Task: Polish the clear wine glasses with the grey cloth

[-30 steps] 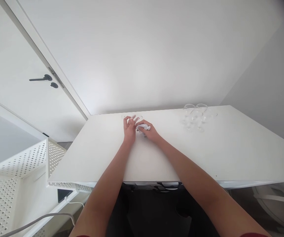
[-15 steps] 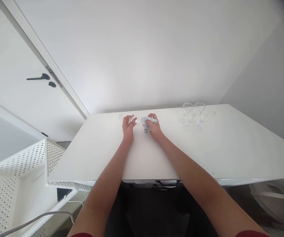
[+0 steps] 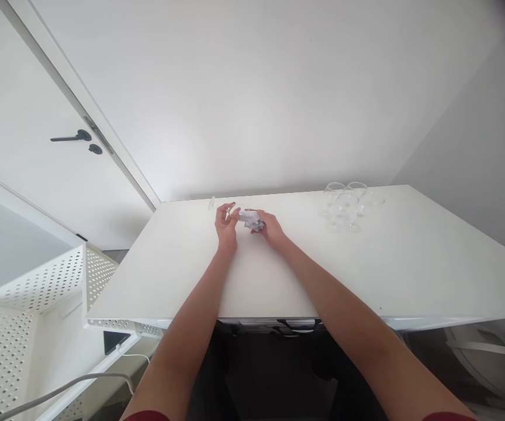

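Observation:
My left hand (image 3: 226, 227) is closed around the bowl of a clear stemmed glass, which lies sideways with its foot (image 3: 211, 203) pointing left. In my right hand (image 3: 272, 227) is a crumpled light grey cloth (image 3: 251, 220), pressed against the open end of the glass. The cloth hides the rim, and some of it seems to be inside the bowl. Both hands are just above the far half of the white table (image 3: 279, 280).
Several clear stemmed glasses (image 3: 346, 202) stand grouped at the table's far right. A white wall (image 3: 261, 105) rises behind the table. On the left are a door with a black handle (image 3: 71, 137) and a white perforated panel (image 3: 99, 275).
My right hand has moved left, bringing the cloth from beside the glass onto its open end. The glass has tilted slightly in my left hand, its foot shifting a little left and up.

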